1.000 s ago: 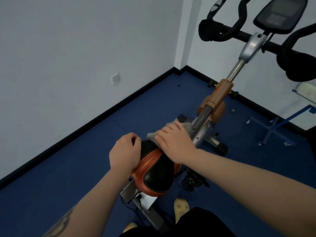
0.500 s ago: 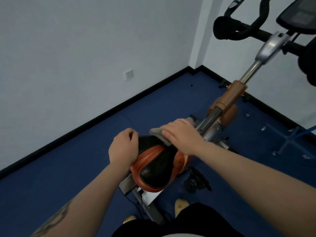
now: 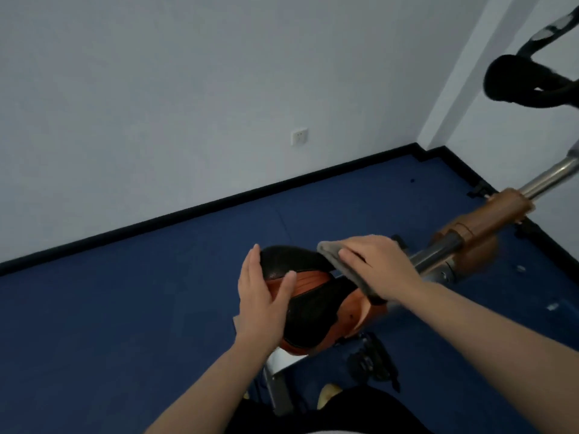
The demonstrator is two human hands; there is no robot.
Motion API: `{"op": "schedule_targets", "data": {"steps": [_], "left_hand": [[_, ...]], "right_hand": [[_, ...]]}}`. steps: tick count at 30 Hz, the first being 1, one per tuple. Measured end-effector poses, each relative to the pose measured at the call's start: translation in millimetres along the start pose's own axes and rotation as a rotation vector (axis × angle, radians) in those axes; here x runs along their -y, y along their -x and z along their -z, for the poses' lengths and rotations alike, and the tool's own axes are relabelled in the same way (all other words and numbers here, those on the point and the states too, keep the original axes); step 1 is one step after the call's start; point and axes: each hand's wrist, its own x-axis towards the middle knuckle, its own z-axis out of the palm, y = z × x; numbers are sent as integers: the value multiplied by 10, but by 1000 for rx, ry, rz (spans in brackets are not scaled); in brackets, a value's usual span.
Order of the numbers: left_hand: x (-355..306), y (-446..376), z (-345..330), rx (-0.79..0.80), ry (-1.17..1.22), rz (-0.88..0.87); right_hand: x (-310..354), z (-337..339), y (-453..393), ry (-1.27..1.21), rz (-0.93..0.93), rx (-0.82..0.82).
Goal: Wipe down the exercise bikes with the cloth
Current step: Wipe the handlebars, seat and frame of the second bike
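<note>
The right hand [image 3: 377,266] lies flat, fingers straight, pressing the grey cloth [image 3: 341,264] onto the front of the orange-and-black saddle [image 3: 316,305] at frame centre. The left hand [image 3: 261,296] (fingers extended, thumb spread) rests against the saddle's left side. Black handlebars [image 3: 526,86] sit upper right.

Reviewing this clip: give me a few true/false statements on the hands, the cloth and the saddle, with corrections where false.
1. The right hand presses the cloth on the saddle. True.
2. The left hand holds a spray bottle. False: it rests open against the saddle's left side, holding nothing.
3. The cloth lies on the floor. False: it sits on the saddle under the right hand.
4. The saddle is orange and black. True.
5. A wall socket shows above the skirting. True.
</note>
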Motion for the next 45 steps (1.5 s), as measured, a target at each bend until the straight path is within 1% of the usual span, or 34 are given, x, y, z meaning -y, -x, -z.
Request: {"op": "schedule_targets", "data": {"steps": [2,3,5,7,10,11,12,14,15,17,19,20,22,23,24,26,27,28,29,30,32,33,34,35,36,38,39,40,41,42,43,44,45], "left_hand": [[20,106,6,22,63,1],[28,140,17,33,95,12],[40,170,34,61,136,59],[63,187,45,76,135,122],[94,220,38,97,168,233],[108,229,32,109,224,265],[132,238,24,110,291,289],[155,256,13,108,399,334],[155,264,7,122,438,351],[159,262,4,152,486,361],[156,255,7,170,498,338],[148,254,17,183,501,322],[138,249,35,216,507,308],[138,247,37,224,508,304],[132,242,43,223,509,298],[122,232,37,218,528,292],[127,230,30,219,541,290],[132,232,29,218,547,288],[126,236,30,211,550,290],[113,247,34,203,545,286],[103,263,28,162,508,253],[105,267,24,146,489,242],[104,272,27,152,484,245],[97,268,33,169,499,257],[94,262,41,192,515,261],[97,258,47,234,540,256],[106,267,48,244,547,255],[103,276,51,243,548,253],[95,288,52,232,541,252],[85,297,50,207,529,250],[95,295,48,185,516,244],[102,293,46,177,505,248],[107,289,48,186,503,264]], "right_hand": [[157,-44,-100,98,-29,8],[272,-90,-170,105,-8,35],[525,-179,-330,9,52,122],[716,-247,-458,-121,176,222],[653,-193,-577,-289,380,442],[554,-144,-605,-368,386,523],[471,-92,-638,-448,350,593],[437,-63,-738,-555,221,657],[495,-101,-782,-540,182,645],[686,-224,-830,-355,207,574],[793,-298,-782,-147,339,497],[758,-293,-729,-99,432,461],[588,-230,-621,-128,577,437],[496,-197,-590,-182,590,457],[435,-178,-608,-244,530,483],[460,-223,-792,-333,250,507],[575,-267,-878,-314,117,504],[739,-306,-901,-250,66,483],[885,-356,-867,-155,109,440],[993,-417,-790,-52,245,354],[1039,-472,-560,107,629,170],[979,-443,-518,109,764,159],[912,-401,-562,62,829,203],[873,-344,-646,2,807,277],[877,-303,-765,-75,696,366],[989,-279,-986,-180,359,494],[1091,-298,-1017,-146,251,518],[1149,-333,-985,-68,276,500],[1159,-373,-908,26,412,443],[1147,-394,-793,88,591,359],[1098,-385,-713,115,767,323],[1044,-360,-721,111,862,338],[1027,-335,-775,85,859,380]]}}
